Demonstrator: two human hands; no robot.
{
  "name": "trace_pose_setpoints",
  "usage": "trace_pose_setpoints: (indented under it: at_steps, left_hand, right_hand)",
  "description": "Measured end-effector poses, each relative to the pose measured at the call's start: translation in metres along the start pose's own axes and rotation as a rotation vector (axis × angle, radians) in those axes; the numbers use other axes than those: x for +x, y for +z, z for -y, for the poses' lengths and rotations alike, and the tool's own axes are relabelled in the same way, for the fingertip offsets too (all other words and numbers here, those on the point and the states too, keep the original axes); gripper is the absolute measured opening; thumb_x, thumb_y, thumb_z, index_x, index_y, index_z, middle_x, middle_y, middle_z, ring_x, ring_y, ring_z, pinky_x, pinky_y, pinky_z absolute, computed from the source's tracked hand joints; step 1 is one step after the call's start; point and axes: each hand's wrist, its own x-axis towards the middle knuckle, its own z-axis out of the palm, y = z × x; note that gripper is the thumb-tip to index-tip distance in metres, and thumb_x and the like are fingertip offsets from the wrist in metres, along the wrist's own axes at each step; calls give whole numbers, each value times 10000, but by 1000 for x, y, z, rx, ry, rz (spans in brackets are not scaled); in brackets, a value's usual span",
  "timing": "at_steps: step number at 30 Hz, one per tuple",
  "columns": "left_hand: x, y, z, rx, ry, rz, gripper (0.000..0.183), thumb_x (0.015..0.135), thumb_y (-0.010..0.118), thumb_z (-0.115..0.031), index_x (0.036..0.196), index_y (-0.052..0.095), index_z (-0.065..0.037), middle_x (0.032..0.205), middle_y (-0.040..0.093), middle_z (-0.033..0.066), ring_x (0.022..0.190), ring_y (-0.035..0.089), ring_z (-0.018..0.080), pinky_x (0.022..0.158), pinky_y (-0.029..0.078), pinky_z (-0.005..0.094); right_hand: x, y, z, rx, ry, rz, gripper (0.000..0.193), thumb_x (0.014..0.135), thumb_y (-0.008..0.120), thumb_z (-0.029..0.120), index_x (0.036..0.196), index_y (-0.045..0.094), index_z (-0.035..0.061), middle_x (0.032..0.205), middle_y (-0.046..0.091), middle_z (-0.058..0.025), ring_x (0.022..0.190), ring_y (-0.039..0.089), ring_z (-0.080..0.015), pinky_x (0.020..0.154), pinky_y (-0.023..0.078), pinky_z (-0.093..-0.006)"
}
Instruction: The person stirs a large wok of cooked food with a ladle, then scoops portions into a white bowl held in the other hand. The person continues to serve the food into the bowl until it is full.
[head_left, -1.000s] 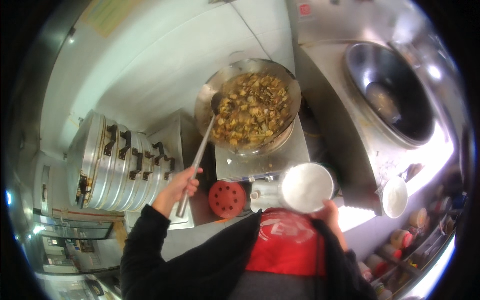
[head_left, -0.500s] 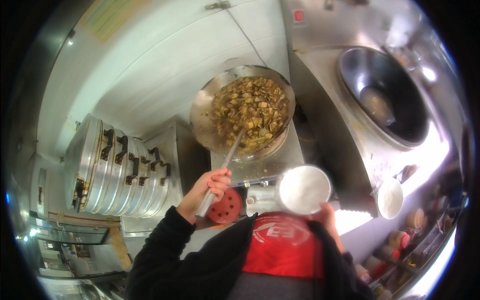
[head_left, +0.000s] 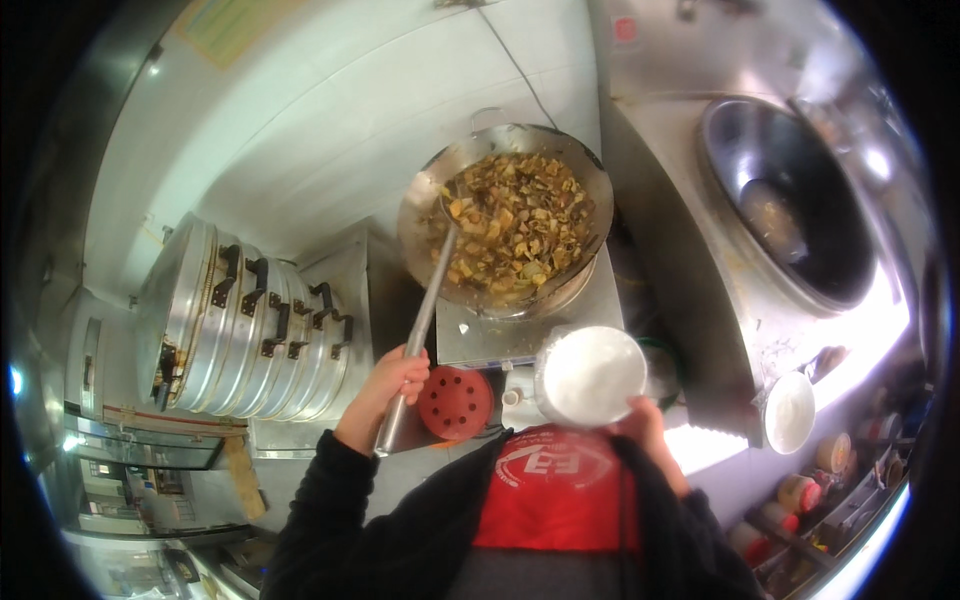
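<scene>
Head view. Ladle [head_left: 428, 310] in my left hand [head_left: 397, 378], fingers wrapped round the lower part of its handle, thumb side uppermost. Its long axis runs steeply, slanting from lower left near my body to upper right, away from me. Butt end sticks out below my fist, aimed back at my sleeve; head end points forward into the wok [head_left: 418, 195], down among the chopped food [head_left: 525, 225] toward the left side. Pieces lie over the ladle's head, so its exact tilt is hard to read.

My right hand [head_left: 643, 422] grasps the white bowl [head_left: 595, 375] at its lower right edge, fingers bent at the rim; underside of that grip hidden. Bowl sits just in front of my red apron [head_left: 555, 490], mouth turned up, nearer to me than the wok. Round, so no long axis to note.

Wok stands on a metal stove [head_left: 485, 342], food brown and yellow. Red disc [head_left: 455, 403] with dark holes lies below the stove, just right of my left fist. Stacked steamers [head_left: 235, 335] at far left, dark handles facing right. Black wok [head_left: 735, 150] at upper right, a second bowl [head_left: 790, 412] below it.
</scene>
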Motion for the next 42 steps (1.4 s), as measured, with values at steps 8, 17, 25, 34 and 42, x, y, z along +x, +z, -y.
trace_pose_setpoints:
  at_steps: [8, 17, 25, 34, 42]
  left_hand:
    - [23, -39, -33, 575, 247, -373, 150, 884, 582, -122, 966, 456, -118, 668, 469, -2, 449, 430, 92, 383, 386, 269]
    - [96, -9, -54, 475, 176, -83, 116, 874, 551, -93, 947, 461, -99, 662, 468, -10, 455, 421, 72, 391, 384, 261]
    - [102, 43, -45, 873, 242, -61, 266, 834, 538, -78, 1079, 483, 12, 719, 564, 89, 446, 522, 162, 386, 442, 333]
    - [-16, -5, -16, 1550, 387, -330, 268, 821, 549, -94, 1075, 467, -65, 883, 630, 269, 888, 593, 482, 748, 443, 565]
    - [-165, -43, -68, 1390, 403, -272, 371, 832, 684, -131, 1170, 564, -36, 887, 611, 184, 801, 592, 310, 720, 454, 377]
  right_hand:
    - [-2, -6, -4, 58, -51, 10, 579, 861, 556, 221, 1383, 427, 3, 1274, 569, -186, 1078, 604, -296, 802, 566, -324]
    - [-26, 0, -1, 47, -69, -75, 625, 857, 551, 213, 1415, 378, -10, 1322, 537, -207, 1153, 576, -331, 880, 555, -365]
    - [-23, -4, -6, -2, -72, -82, 618, 850, 553, 242, 1395, 399, -4, 1275, 558, -194, 1048, 574, -322, 875, 488, -388]
    - [-11, -7, -7, -42, 8, -30, 566, 865, 566, 237, 1360, 454, -15, 1240, 600, -173, 1033, 614, -257, 768, 550, -289]
    - [0, -15, -9, -51, 48, -45, 529, 870, 570, 245, 1326, 484, -8, 1211, 614, -156, 1014, 618, -247, 740, 558, -286]
